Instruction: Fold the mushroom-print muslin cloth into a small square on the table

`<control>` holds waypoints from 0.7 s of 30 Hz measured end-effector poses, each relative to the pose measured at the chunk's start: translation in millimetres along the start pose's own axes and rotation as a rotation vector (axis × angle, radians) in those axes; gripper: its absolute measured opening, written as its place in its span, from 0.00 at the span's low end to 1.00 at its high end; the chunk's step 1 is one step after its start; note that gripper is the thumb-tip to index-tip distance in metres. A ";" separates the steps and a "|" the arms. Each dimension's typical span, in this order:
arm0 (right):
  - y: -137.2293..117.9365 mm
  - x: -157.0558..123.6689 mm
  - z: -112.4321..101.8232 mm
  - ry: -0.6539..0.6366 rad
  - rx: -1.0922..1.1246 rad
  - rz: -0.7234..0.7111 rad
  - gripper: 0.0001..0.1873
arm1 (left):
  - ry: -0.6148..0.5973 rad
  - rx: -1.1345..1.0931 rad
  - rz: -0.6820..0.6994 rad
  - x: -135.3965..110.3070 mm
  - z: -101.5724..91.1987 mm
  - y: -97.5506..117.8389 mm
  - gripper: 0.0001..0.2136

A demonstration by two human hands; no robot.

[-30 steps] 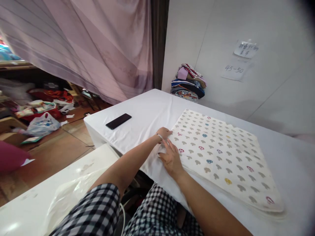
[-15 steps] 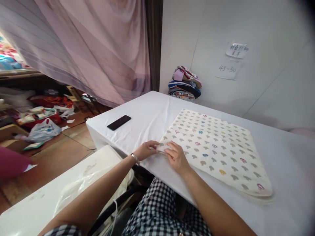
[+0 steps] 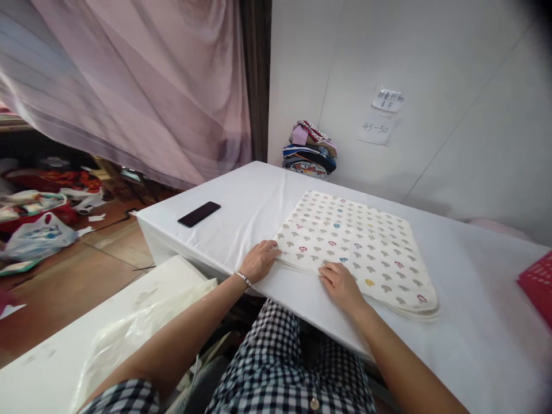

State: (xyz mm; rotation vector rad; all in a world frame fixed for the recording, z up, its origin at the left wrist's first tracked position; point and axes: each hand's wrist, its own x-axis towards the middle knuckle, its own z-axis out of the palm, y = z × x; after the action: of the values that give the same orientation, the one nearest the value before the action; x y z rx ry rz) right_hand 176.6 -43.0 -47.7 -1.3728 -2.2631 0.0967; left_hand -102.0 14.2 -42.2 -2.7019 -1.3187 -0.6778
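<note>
A white folded cloth [image 3: 362,247] printed with small grey, red, blue and yellow mushrooms lies flat on the white-covered table [image 3: 245,201]. Its near edge shows several layers. My left hand [image 3: 260,261] is at the cloth's near left corner, fingers closed around the edge and thumb partly hidden. Further right along the same near edge, my right hand [image 3: 340,286] has its fingers bent and pinched on the cloth's border.
A black phone [image 3: 199,214] rests on the table's left part. Folded clothes [image 3: 309,150] are stacked by the wall. A red basket [image 3: 537,284] stands at the right edge. Left of me is a white surface [image 3: 142,299] with a clear plastic bag [image 3: 125,328].
My right hand has slid right along the near edge, away from my left hand. The left stays at the corner, which now lies flat. The view has turned right, bringing in the red basket.
</note>
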 end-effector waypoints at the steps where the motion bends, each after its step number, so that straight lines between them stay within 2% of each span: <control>1: 1.0 -0.3 0.0 -0.006 -0.012 0.001 0.11 | -0.005 0.019 0.033 1.2 1.3 2.0 0.13; 7: 2.0 4.9 0.9 -0.025 -0.104 -0.034 0.11 | -0.036 0.049 0.122 10.9 5.5 14.1 0.10; 13: 0.1 3.9 -0.8 -0.036 -0.170 -0.100 0.09 | -0.084 -0.026 -0.002 12.6 9.9 10.9 0.09; 21: 0.7 9.6 -0.5 -0.062 -0.198 -0.106 0.13 | -0.130 0.003 0.002 16.6 7.2 12.5 0.09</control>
State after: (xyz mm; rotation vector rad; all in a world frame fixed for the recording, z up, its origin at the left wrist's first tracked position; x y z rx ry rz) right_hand 173.8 -34.5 -43.9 -1.3598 -2.4465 -0.1257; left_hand -80.9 20.2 -40.2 -2.7868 -1.3422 -0.5079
